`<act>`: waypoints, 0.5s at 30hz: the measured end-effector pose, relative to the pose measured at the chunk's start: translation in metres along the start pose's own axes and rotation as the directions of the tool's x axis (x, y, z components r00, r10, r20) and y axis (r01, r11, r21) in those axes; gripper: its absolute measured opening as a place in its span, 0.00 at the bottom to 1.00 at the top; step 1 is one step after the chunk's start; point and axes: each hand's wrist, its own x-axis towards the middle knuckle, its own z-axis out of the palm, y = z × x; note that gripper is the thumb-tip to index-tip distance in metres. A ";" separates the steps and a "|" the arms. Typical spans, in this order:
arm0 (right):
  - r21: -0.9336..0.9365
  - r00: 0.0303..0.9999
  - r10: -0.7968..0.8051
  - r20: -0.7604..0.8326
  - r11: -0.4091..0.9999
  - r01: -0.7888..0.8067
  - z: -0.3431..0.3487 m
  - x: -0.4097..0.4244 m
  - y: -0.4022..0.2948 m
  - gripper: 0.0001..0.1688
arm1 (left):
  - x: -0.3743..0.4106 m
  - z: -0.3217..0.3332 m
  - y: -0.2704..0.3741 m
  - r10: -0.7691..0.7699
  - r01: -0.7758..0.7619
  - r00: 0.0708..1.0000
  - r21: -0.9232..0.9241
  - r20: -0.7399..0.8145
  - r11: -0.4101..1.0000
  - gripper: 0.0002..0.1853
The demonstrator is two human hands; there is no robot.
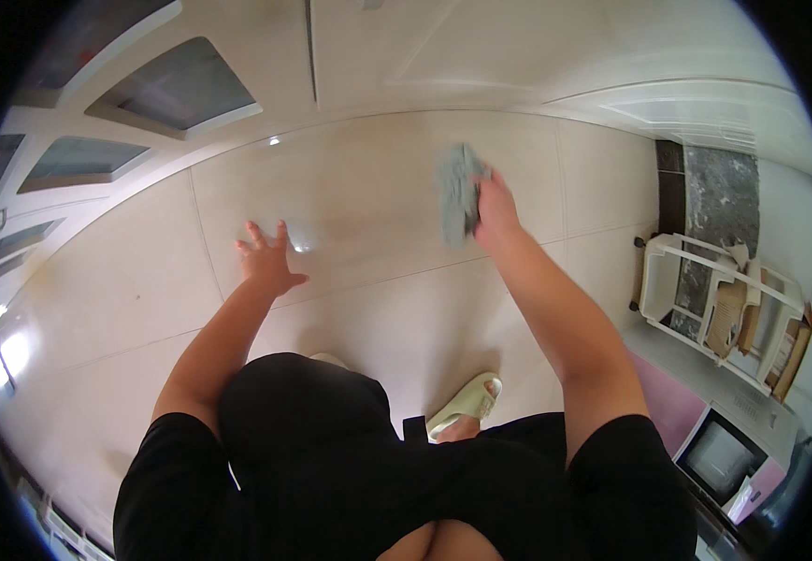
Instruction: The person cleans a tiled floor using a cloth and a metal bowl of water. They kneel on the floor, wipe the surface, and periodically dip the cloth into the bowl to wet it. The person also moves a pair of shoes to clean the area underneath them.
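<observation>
A grey-green cloth [460, 196] is gripped in my right hand [497, 207], its outline slightly blurred. Both hang over or rest on the beige tiled floor [371, 210]; I cannot tell if the cloth touches it. My left hand [267, 259] is empty, fingers spread and thumb out, low over the floor at left; whether its fingers touch the tiles is unclear. Below my right forearm, a pale green slipper [469, 403] covers a foot. Part of a second slipper [328, 360] shows beside my knee.
White panelled cabinet fronts [504, 49] line the far side. A white panelled door with glass panes [174, 80] stands at left. On the right are a white wheeled rack [665, 280] holding cardboard [732, 315], and a pink and white microwave oven [721, 452]. A dark stone strip [721, 193] lies behind the rack.
</observation>
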 end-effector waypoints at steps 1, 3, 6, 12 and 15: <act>0.019 0.997 -0.073 0.030 0.997 0.072 0.016 0.021 0.004 0.25 | -0.003 -0.001 -0.002 0.005 -0.005 1.000 -0.002 -0.006 1.000 0.60; -0.140 0.983 -0.177 0.054 0.973 0.183 0.070 0.054 0.021 0.25 | -0.007 -0.001 -0.002 0.013 -0.013 1.000 -0.007 -0.013 1.000 0.61; -0.558 0.906 -0.285 0.314 0.717 0.418 0.139 0.087 0.071 0.23 | 0.002 0.009 -0.008 0.057 -0.046 0.996 0.159 -0.062 0.986 0.61; -0.544 0.551 0.210 0.808 0.625 0.560 0.098 0.008 0.121 0.22 | -0.001 0.023 -0.040 0.133 -0.154 0.984 -0.197 -0.120 0.968 0.45; -0.507 0.661 0.239 0.711 0.825 0.248 -0.001 -0.030 0.091 0.24 | -0.021 0.071 -0.066 0.070 -0.173 0.948 -0.319 -0.309 0.932 0.38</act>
